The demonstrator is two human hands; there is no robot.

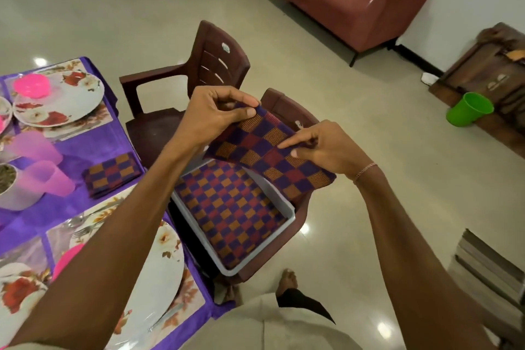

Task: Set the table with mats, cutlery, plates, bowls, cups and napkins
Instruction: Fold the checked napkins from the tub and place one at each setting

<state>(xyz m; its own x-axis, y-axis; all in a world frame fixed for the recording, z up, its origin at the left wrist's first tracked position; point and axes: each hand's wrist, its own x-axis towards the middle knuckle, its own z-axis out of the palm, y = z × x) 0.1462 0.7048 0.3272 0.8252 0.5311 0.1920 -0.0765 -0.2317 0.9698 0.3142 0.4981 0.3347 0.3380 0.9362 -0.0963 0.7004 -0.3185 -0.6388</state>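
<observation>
Late stage: left hand (216, 113) and right hand (326, 148) grip one napkin (264, 148), pinched; left of that grip, plates (76, 94), cups (48, 179) and second napkin (112, 176) already set.

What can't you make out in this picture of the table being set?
Head view only.
- Near plate: the left arm crosses it and hides part.
- Pink bowl: mostly behind that arm.
- Tray: the held napkin covers its far corner; the count of napkins under the top one is hidden.
- Table: cut off at the left edge, so settings beyond it are unseen.
</observation>
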